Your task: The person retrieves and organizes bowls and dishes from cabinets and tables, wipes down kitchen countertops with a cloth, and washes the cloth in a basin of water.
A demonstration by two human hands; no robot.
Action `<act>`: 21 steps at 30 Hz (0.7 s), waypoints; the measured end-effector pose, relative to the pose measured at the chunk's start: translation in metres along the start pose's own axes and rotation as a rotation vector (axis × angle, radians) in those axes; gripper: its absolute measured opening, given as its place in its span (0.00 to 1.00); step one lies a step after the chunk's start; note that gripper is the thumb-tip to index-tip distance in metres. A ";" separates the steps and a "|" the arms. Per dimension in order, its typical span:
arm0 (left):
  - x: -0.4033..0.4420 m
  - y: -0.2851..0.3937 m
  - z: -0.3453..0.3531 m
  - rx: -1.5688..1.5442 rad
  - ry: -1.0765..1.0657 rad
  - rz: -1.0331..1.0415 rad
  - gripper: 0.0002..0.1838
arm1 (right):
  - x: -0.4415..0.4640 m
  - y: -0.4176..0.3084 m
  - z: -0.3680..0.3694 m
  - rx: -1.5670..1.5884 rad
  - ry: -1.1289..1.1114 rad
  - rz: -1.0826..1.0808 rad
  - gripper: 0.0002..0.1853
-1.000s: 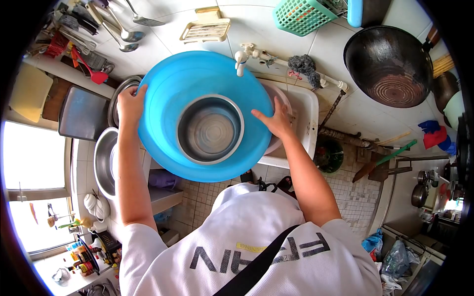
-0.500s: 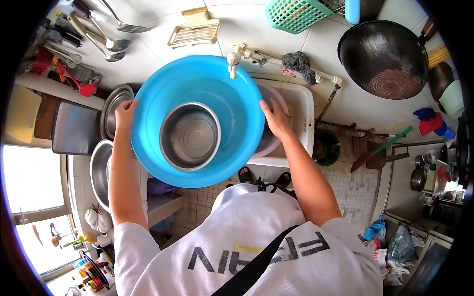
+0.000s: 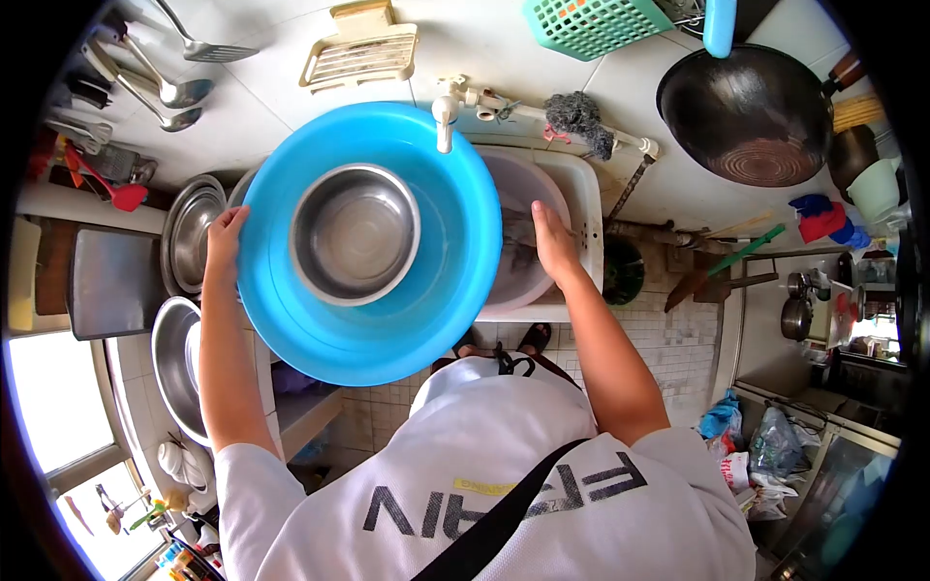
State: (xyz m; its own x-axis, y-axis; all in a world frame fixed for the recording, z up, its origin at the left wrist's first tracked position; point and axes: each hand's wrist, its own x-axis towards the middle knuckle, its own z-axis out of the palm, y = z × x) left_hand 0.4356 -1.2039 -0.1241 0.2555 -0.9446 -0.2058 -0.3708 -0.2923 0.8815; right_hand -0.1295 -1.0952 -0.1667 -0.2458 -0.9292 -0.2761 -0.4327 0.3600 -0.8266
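Observation:
A large blue plastic basin (image 3: 455,281) sits below the wall tap, with a steel bowl (image 3: 355,237) inside it, left of centre. At the basin's left rim, my left hand (image 3: 228,237) is closed on the edge. My right hand (image 3: 554,244) is off the basin to its right, fingers stretched out and holding nothing. Beneath that hand, a pale translucent basin (image 3: 552,189) stands in the white sink (image 3: 587,203), and something dark and blurred lies in it.
The tap (image 3: 445,121) hangs over the blue basin's upper rim. A black wok (image 3: 741,116) hangs on the wall at right. Steel basins (image 3: 177,363) stand at left beside a metal board (image 3: 121,284). A green basket (image 3: 593,24) is above.
The blue basin has shifted left and slightly toward me, and the steel bowl has slid toward its upper left. My right hand has come off the rim; my left hand stays on it.

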 end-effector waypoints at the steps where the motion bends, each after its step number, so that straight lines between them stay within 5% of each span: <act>1: 0.002 -0.001 0.000 -0.018 -0.026 -0.003 0.18 | 0.000 0.000 -0.001 0.001 -0.001 0.011 0.38; 4: -0.005 0.010 0.002 0.206 0.023 0.039 0.19 | 0.005 0.012 0.001 -0.285 -0.033 0.038 0.35; 7: -0.015 0.018 0.002 0.505 0.169 0.160 0.22 | 0.037 0.018 0.007 -0.578 -0.361 0.077 0.33; 10: -0.066 0.061 0.004 0.903 0.443 0.517 0.22 | 0.055 0.044 0.037 -0.863 -0.490 -0.019 0.33; 14: -0.190 0.146 0.048 0.289 0.296 0.395 0.14 | 0.073 0.055 0.054 -1.152 -0.649 -0.122 0.36; 18: -0.291 0.180 0.160 0.653 0.183 0.675 0.26 | 0.052 0.033 0.024 -1.130 -0.760 -0.152 0.36; 21: -0.327 0.177 0.249 0.879 0.129 0.573 0.36 | 0.051 0.024 -0.002 -1.196 -0.894 -0.233 0.32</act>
State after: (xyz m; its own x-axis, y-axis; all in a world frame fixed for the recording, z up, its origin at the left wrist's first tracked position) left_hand 0.0638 -0.9845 -0.0064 -0.0883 -0.9678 0.2358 -0.9692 0.1381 0.2038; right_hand -0.1537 -1.1341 -0.1995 0.3282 -0.5586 -0.7617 -0.9250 -0.3535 -0.1394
